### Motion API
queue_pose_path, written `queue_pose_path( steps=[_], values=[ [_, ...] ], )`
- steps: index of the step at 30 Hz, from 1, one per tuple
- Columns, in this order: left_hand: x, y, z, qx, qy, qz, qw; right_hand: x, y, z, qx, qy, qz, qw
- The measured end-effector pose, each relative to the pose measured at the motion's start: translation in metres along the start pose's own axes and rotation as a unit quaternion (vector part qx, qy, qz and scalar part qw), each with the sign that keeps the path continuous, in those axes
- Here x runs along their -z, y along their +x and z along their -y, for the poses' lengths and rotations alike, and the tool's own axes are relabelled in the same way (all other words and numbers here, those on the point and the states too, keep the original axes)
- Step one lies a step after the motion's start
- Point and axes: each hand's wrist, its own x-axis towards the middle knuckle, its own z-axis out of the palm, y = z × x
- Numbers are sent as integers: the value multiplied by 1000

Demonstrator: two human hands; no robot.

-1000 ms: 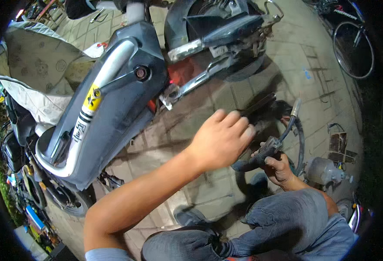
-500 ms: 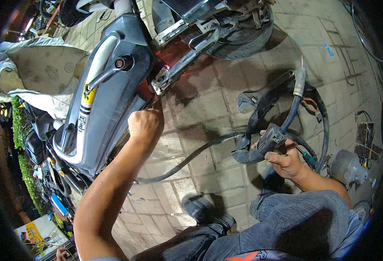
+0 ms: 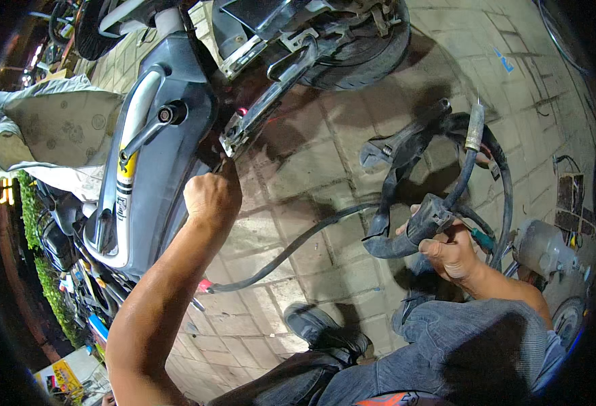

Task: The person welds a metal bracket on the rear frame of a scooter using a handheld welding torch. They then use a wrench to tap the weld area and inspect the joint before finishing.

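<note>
My right hand is wrapped round the handle of a welding torch, below its curved black neck. The torch's pale nozzle points up and away, with a thin wire out of its tip. From the handle, a thick black cable bends left and loops round on the paving. My left hand is closed in a fist beside the metal bracket of a dark grey electric scooter. Its fingertips are turned away, so what they grip is hidden.
An adjustable wrench lies on the paving beside the looped cable. At right are a translucent container and a dark block. The scooter's rear wheel is at the top, and a patterned cloth cover is at the far left.
The view has shifted slightly, moving the scooter and left hand leftward in the picture. A red cable end now shows beside my left forearm. Both hands keep their closed grips.
</note>
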Motion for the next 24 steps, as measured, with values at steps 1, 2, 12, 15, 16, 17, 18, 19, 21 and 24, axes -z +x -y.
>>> queue_pose_path(
  steps=[1, 2, 12, 15, 16, 17, 18, 19, 21, 24],
  values=[
    [1, 0, -1, 2, -7, -11, 1000, 1, 1, -1, 8, 3, 3, 1000],
    [-1, 0, -3, 2, -2, -21, 1000, 0, 1, -2, 16, 5, 6, 1000],
    [-14, 4, 2, -29, 33, -57, 997, -17, -2, -1, 31, -10, 28, 999],
    [-11, 4, -1, -12, 23, -59, 998, -16, -5, -3, 47, 4, 12, 999],
    [-9, 4, -1, -12, 25, -55, 998, -17, -7, -2, 45, 6, 7, 999],
    [-7, 4, -2, -12, 28, -52, 998, -18, -9, -2, 46, 5, 4, 999],
    [-6, 5, -1, -12, 27, -45, 999, -18, -11, -1, 45, 3, 3, 999],
    [-6, 7, -1, -12, 27, -39, 999, -19, -13, 0, 45, 1, 1, 999],
    [-3, 9, -1, -14, 22, -22, 999, -16, -17, -1, 61, -7, 1, 998],
    [-8, 9, 3, -55, 84, -6, 995, -9, -23, -1, 51, 11, -10, 999]
  ],
)
